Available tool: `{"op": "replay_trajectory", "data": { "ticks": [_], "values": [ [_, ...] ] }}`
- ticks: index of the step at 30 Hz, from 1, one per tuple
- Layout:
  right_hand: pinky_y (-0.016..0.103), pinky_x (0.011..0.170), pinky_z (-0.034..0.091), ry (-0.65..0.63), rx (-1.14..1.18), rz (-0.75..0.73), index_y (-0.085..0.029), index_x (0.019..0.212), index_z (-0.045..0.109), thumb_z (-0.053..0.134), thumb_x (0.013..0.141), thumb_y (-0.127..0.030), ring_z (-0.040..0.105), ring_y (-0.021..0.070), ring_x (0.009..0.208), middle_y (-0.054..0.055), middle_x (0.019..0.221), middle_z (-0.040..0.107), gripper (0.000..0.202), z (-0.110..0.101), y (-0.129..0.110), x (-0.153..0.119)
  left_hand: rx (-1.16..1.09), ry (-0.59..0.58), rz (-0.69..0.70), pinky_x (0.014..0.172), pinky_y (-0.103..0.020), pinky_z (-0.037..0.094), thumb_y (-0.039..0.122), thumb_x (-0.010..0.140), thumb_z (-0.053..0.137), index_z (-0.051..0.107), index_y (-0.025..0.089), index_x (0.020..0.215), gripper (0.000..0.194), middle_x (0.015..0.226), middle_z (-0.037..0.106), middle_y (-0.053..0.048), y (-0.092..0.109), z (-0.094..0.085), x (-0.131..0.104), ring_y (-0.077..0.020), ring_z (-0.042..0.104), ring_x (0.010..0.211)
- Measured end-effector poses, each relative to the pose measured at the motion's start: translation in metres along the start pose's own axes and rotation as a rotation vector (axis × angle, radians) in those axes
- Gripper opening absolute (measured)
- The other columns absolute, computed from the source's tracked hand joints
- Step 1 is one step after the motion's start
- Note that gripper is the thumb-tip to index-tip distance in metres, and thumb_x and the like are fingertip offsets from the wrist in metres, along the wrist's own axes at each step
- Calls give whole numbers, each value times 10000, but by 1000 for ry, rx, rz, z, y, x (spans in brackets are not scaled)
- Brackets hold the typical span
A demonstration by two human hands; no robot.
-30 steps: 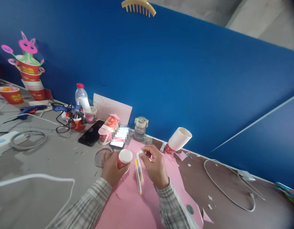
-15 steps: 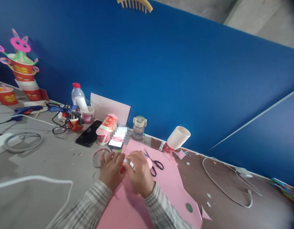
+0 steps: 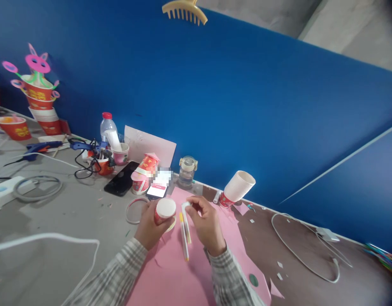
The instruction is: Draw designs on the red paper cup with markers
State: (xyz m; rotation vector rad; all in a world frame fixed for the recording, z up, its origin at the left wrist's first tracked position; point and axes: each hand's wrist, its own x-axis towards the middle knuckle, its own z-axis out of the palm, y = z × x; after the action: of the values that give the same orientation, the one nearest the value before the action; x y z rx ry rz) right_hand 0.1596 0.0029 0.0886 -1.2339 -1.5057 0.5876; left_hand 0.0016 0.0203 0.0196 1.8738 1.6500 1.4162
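Observation:
My left hand (image 3: 150, 227) is wrapped round a small red paper cup (image 3: 165, 210), whose white base faces up toward me. Just to its right, my right hand (image 3: 207, 223) pinches a small white strip (image 3: 184, 207) between thumb and fingers; its exact kind is unclear. Two white pens with yellow ends (image 3: 184, 238) lie below the strip, over the large pink paper sheet (image 3: 173, 280). A pale round edge shows under the cup, partly hidden by my left hand. The scissors seen earlier are hidden behind my right hand.
A decorated red cup figure (image 3: 146, 170), a lit phone (image 3: 158, 189) and a lidded glass jar (image 3: 187, 171) stand beyond my hands. Stacked white cups (image 3: 238, 188) lean at the right. A dark phone (image 3: 122, 178), a cable (image 3: 305, 255) and paper scraps lie around.
My hands have moved apart, the left keeping the cup and the right drawing a white strip to the right. The cup's white base now shows, as do the pens; the scissors are covered.

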Motion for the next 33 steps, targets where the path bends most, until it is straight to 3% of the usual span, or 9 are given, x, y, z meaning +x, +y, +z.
{"op": "replay_trajectory", "data": {
  "ticks": [5, 13, 17, 24, 33],
  "values": [
    [316, 649, 495, -82, 241, 210, -195, 789, 727, 662, 663, -209, 623, 235, 702, 56, 769, 714, 142, 0, 12, 8, -116, -118, 22, 713, -366, 499, 412, 508, 709, 552, 261, 907, 454, 830, 581, -3, 8, 0, -7, -232, 541, 829],
    [284, 620, 504, -244, 354, 266, -184, 784, 747, 663, 672, -199, 642, 216, 677, 53, 740, 726, 140, 2, 21, 11, -157, -312, 141, 787, -400, 454, 225, 472, 702, 574, 295, 853, 407, 810, 600, 16, 13, 2, -13, -258, 501, 885],
    [299, 690, 500, -323, 346, 207, -202, 785, 757, 662, 683, -164, 639, 230, 775, 52, 824, 705, 144, 1, 16, 11, -148, -326, 166, 770, -407, 459, 221, 483, 682, 569, 289, 888, 425, 863, 593, -2, 11, 3, -15, -267, 491, 896],
    [325, 734, 475, -400, 54, -37, -257, 866, 746, 614, 742, -92, 607, 237, 859, 52, 844, 695, 245, -2, 9, 9, -127, -336, 215, 767, -380, 467, 277, 487, 720, 568, 310, 904, 445, 832, 599, 17, 9, 5, -16, -249, 483, 895],
    [317, 720, 485, -381, 99, 103, -214, 830, 736, 614, 731, -115, 621, 231, 811, 54, 834, 679, 185, -4, 24, 13, -100, -257, 193, 780, -403, 440, 251, 469, 716, 566, 300, 832, 396, 777, 599, 23, 3, 5, -15, -260, 479, 874]
  ]
}}
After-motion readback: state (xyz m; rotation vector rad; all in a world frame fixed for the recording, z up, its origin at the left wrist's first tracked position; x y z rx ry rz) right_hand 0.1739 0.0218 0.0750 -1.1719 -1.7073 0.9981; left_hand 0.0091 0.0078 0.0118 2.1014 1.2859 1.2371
